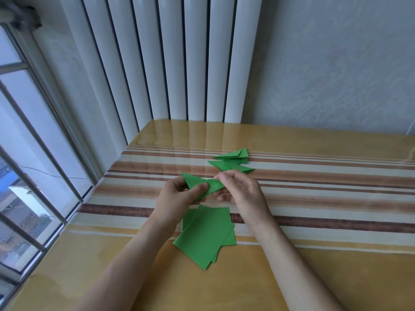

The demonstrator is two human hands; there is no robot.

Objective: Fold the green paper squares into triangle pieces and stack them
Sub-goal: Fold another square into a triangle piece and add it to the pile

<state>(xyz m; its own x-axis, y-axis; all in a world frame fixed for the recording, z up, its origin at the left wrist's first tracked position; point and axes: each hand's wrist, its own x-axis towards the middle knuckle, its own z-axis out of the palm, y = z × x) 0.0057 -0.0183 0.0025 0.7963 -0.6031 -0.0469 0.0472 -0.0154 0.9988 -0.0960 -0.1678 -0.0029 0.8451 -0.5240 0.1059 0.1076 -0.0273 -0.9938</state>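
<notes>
Paper: you are holding the half-folded paper point(203, 186) above the tabletop point(325, 277).
Left hand point(177, 196): pinching its left part.
Right hand point(241, 189): pinching its right end.
Technique: you are aligning edges before creasing.

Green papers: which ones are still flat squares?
The near pile, just below the hands. The far pile is already folded triangles, and the held piece is partly folded.
</notes>
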